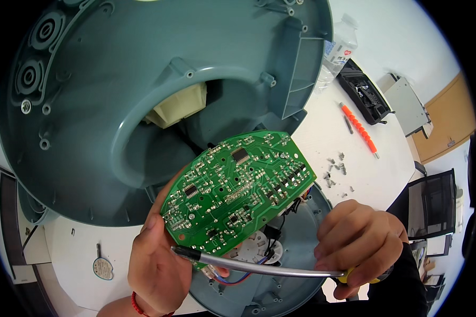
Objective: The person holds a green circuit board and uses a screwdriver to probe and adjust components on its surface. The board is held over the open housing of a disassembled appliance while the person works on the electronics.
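My left hand [158, 267] grips a green circuit board [238, 193] at its left edge, component side up, with wires hanging beneath. My right hand [359, 245] is closed on the yellow handle of a screwdriver [269, 270]; its silver shaft lies across the view, the dark tip at the board's lower left corner. Below the board is a round grey plastic piece [291, 298] with a white part [248, 248]. Behind stands a large grey plastic shell [116, 47] with an oval opening and a cream part [177, 105] inside it.
On the white table [391, 164] are loose screws [333, 171], an orange flexible shaft [358, 127], an open black case [362, 90], a plastic bottle [338, 47] and a small key-like item [102, 267]. A dark screen [431, 201] is at the right.
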Demonstrator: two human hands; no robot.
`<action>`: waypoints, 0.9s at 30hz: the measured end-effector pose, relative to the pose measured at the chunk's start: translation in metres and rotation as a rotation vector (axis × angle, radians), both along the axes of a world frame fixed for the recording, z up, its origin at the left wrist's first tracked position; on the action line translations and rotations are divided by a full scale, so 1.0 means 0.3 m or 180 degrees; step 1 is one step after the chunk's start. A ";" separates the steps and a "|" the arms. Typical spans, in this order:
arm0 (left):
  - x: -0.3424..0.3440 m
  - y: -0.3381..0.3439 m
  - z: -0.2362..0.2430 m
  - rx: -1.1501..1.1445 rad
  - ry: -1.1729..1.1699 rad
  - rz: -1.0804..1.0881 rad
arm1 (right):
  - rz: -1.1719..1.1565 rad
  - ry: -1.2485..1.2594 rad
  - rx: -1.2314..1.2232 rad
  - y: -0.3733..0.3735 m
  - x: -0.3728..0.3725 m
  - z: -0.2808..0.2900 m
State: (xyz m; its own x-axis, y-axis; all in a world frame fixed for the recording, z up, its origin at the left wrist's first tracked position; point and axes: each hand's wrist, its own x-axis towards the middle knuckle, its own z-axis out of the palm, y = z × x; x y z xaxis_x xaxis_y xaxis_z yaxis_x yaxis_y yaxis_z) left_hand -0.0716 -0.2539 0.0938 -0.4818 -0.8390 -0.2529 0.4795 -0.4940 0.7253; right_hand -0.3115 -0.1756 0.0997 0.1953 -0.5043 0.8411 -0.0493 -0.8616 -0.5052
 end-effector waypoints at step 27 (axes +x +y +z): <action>0.007 -0.003 -0.012 -0.0415 -0.0085 -0.0287 | 0.0195 0.0581 0.0800 0.004 -0.018 0.003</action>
